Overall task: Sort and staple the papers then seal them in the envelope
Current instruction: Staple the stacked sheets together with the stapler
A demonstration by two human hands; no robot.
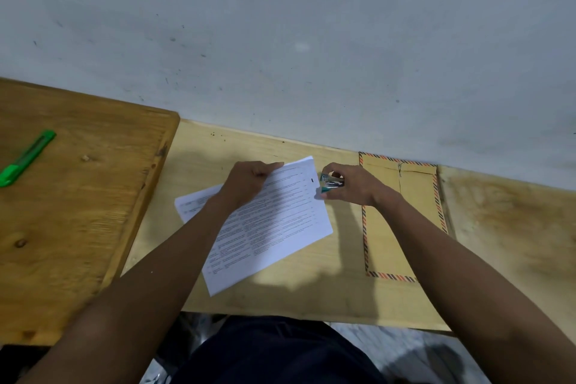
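Observation:
A stack of printed white papers (280,221) lies tilted on the light wooden desk (311,290). My left hand (249,181) grips the stack at its far edge, thumb on top. My right hand (352,184) holds a small green and silver stapler (331,182) at the papers' far right corner; its jaws meet the paper edge. A brown envelope (396,227) with a striped orange and black border lies flat to the right, partly under my right wrist. Another sheet (190,206) sticks out below the stack on the left.
A darker wooden table (78,196) adjoins the desk on the left, with a green utility knife (26,157) on it. A grey wall (311,40) runs along the desk's far edge. My lap in dark cloth shows below the near edge.

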